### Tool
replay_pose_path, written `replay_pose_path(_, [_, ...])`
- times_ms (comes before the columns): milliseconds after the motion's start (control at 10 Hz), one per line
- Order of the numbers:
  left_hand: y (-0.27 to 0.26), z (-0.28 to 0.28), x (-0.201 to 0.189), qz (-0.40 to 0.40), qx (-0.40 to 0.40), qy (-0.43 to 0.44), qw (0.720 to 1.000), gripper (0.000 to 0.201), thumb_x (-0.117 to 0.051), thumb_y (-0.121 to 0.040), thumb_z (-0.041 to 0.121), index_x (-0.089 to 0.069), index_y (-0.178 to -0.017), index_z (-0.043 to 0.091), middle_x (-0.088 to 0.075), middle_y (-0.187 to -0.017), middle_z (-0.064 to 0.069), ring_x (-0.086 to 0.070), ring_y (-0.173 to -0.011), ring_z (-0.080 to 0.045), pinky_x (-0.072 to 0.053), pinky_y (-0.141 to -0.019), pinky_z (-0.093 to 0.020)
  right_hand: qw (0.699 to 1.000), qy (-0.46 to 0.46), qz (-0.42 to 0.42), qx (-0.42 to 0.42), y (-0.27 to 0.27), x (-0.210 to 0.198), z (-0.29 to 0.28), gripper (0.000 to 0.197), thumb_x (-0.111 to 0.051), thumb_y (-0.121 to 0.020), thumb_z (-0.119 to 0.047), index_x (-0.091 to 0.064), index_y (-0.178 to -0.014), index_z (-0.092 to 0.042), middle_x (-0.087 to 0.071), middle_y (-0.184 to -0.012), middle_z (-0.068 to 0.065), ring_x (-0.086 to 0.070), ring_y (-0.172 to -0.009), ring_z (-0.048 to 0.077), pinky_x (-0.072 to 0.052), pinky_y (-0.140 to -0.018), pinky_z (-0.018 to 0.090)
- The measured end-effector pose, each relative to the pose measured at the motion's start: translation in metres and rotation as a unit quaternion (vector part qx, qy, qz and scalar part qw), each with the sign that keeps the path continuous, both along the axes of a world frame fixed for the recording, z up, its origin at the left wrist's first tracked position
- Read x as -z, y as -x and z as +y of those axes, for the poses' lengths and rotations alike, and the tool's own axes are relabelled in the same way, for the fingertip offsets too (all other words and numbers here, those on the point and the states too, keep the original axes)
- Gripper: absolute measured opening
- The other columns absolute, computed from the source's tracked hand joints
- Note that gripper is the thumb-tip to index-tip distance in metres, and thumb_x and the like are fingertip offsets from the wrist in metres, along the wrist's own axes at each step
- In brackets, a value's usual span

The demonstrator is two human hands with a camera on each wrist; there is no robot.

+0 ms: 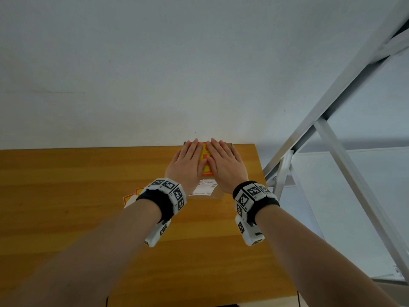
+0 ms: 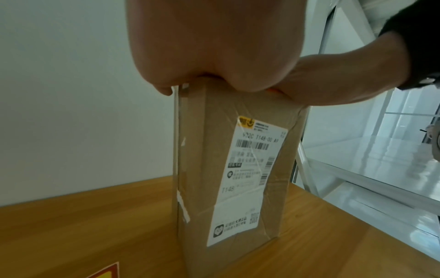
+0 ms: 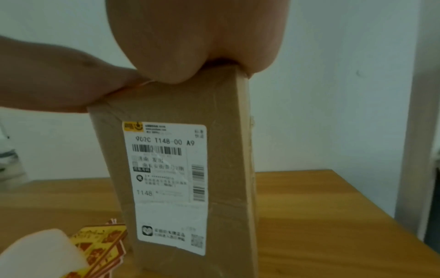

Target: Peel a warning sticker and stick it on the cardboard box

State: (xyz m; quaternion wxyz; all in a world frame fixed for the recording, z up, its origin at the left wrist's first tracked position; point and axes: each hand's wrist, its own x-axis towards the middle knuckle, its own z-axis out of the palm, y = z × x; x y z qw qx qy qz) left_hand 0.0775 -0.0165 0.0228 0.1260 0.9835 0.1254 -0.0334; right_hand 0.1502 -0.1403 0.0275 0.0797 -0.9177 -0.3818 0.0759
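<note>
On a wooden surface (image 1: 66, 196), near its far right corner, stands a cardboard box (image 2: 214, 169) whose top carries the warning sticker (image 1: 205, 161), flattened by left hand (image 1: 188, 161) and right hand (image 1: 223, 162), fingers straight, gripping nothing; smoothing outward should seat its edges, with open room leftward.

cardboard box (image 3: 181, 188): brown matt cardboard, creased, with glossy clear tape over it
shipping label (image 3: 166, 188): white paper, a bit shiny under the tape
warning sticker (image 1: 206, 161): yellow and red, smooth looking
spare stickers (image 3: 100, 244): glossy printed paper, yellow and red
table (image 1: 66, 185): wood grain, smooth, low sheen
frame (image 1: 332, 103): pale metal, satin finish
wrist bands (image 1: 161, 200): black cloth with white plastic blocks
</note>
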Motion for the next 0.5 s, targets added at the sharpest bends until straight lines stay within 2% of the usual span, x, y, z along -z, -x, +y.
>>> replay_pose_path(200, [0.008, 0.004, -0.007, 0.017, 0.010, 0.011, 1.000, 0.060, -0.005, -0.098, 0.046, 0.004, -0.151, 0.021, 0.007, -0.162, 0.003, 0.008, -0.149, -0.012, -0.003, -0.123, -0.034, 0.997, -0.051, 0.054, -0.004, -0.003, -0.004, -0.008, 0.056, -0.012, -0.100, -0.041, -0.005, -0.151, -0.019, -0.003, -0.161, -0.004, 0.004, -0.148, 0.011, 0.002, -0.121, 0.032])
replay_pose_path(400, [0.018, 0.006, -0.025, 0.021, -0.018, 0.072, 0.997, 0.059, -0.014, -0.099, 0.046, -0.007, -0.152, 0.022, 0.000, -0.162, 0.002, 0.001, -0.150, -0.014, -0.009, -0.120, -0.037, 0.992, -0.091, 0.082, 0.038, 0.000, -0.015, -0.026, 0.055, -0.019, -0.101, -0.040, -0.014, -0.150, -0.017, -0.012, -0.160, 0.000, -0.007, -0.148, 0.013, -0.008, -0.120, 0.033])
replay_pose_path(500, [0.019, 0.008, -0.041, 0.000, -0.032, 0.062, 0.998, 0.058, -0.016, -0.099, 0.045, -0.012, -0.151, 0.021, -0.005, -0.162, -0.001, -0.005, -0.150, -0.016, -0.014, -0.119, -0.039, 0.987, -0.117, 0.096, 0.058, 0.002, -0.026, -0.035, 0.054, -0.021, -0.101, -0.040, -0.017, -0.150, -0.018, -0.017, -0.159, 0.000, -0.013, -0.147, 0.015, -0.016, -0.120, 0.036])
